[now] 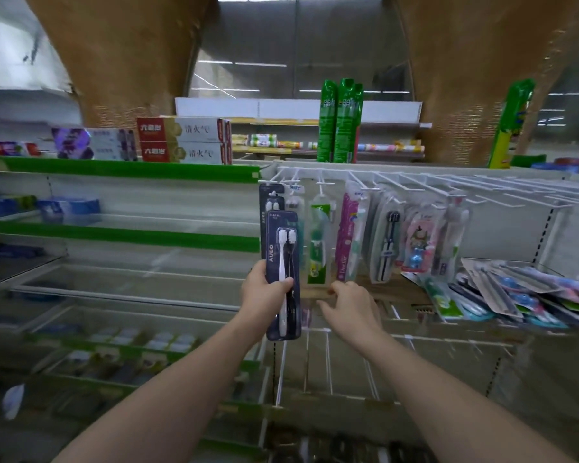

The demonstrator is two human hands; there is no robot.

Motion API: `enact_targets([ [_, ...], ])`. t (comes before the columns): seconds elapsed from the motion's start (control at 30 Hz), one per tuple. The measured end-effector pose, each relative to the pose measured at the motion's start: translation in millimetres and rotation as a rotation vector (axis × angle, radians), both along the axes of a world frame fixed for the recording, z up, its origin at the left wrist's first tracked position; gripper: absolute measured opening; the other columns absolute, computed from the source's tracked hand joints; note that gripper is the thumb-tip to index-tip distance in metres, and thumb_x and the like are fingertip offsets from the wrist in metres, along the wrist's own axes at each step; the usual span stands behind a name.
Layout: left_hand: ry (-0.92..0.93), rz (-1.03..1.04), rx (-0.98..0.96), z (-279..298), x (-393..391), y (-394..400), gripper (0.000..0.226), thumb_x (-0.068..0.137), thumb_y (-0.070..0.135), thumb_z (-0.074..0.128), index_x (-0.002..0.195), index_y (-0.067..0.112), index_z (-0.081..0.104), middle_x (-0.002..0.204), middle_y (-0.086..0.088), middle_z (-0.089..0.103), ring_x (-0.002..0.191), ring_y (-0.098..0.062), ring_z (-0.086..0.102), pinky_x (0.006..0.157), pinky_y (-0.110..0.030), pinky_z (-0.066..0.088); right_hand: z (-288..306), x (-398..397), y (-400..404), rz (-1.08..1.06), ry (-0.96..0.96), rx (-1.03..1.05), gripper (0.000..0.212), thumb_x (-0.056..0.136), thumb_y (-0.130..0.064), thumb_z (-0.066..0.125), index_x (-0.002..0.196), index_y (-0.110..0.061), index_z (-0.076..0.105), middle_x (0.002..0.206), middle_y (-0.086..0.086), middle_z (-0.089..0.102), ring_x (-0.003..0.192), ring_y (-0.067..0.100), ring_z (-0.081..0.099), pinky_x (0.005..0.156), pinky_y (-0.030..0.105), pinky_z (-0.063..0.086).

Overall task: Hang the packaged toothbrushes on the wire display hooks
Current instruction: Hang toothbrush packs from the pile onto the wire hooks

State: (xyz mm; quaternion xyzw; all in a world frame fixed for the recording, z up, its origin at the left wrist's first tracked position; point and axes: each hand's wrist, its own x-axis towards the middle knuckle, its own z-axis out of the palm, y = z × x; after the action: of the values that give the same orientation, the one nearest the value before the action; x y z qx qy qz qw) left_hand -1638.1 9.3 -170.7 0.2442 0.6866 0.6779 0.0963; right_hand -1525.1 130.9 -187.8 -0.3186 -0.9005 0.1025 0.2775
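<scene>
Currently left hand (pixel 264 292) grips a dark AUBO toothbrush pack (pixel 282 275) upright, just below the matching packs on the leftmost wire hook (pixel 270 178). Right hand (pixel 350 307), fingers loosely curled, touches the bottom edge of the green hanging pack (pixel 319 242). Loose packs (pixel 515 292) piled on the shelf at right.

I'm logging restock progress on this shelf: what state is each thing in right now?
Dark navy AUBO two-toothbrush pack: gripped upright, not yet hung.
Left hand: grips that pack.
Right hand: holds nothing, fingers loosely curled.
White wire display hooks: left ones loaded, right ones bare.
Loose pile of packaged toothbrushes: lying unhung on the shelf.
</scene>
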Motion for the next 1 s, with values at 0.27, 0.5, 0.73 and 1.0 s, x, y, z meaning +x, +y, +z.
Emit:
enact_targets([
  [0.27,-0.018,0.091,0.034,18.3,-20.4,19.2,0.028,0.089,0.003,0.069,0.105,0.025,0.062,0.103,-0.001,0.073,0.098,-0.021,0.069,0.096,-0.049,0.055,8.5,-24.5,25.2,0.090,-0.030,0.015,0.025,0.093,-0.037,0.060,0.113,-0.023,0.067,0.109,0.000,0.063,0.103,0.022,0.060,0.078,0.030,0.048],
  [0.5,-0.037,0.150,0.039,25.6,-40.5,30.1,0.027,0.091,0.004,0.067,0.101,0.027,0.060,0.105,-0.001,0.072,0.101,-0.024,0.068,0.096,-0.051,0.055,4.5,-45.4,41.8,0.135,-0.024,-0.028,0.026,0.092,-0.042,0.061,0.107,-0.021,0.067,0.106,0.000,0.063,0.100,0.022,0.061,0.083,0.037,0.054],
  [0.73,-0.028,0.048,0.036,24.6,-72.6,32.8,0.027,0.094,0.001,0.063,0.109,0.024,0.061,0.104,0.001,0.071,0.101,-0.021,0.068,0.094,-0.046,0.055,-0.2,-62.9,43.6,0.092,-0.037,-0.025,0.024,0.093,-0.043,0.061,0.105,-0.023,0.068,0.101,-0.001,0.061,0.095,0.020,0.059,0.073,0.031,0.047],
  [1.0,-0.008,-0.084,0.081,19.4,-107.0,39.2,0.035,0.093,-0.002,0.063,0.121,0.019,0.060,0.111,-0.003,0.070,0.106,-0.023,0.066,0.097,-0.042,0.053,-9.7,-88.6,31.5,-0.013,-0.117,-0.019,0.035,0.093,-0.044,0.060,0.116,-0.019,0.067,0.116,0.006,0.063,0.109,0.026,0.060,0.085,0.034,0.050],
])
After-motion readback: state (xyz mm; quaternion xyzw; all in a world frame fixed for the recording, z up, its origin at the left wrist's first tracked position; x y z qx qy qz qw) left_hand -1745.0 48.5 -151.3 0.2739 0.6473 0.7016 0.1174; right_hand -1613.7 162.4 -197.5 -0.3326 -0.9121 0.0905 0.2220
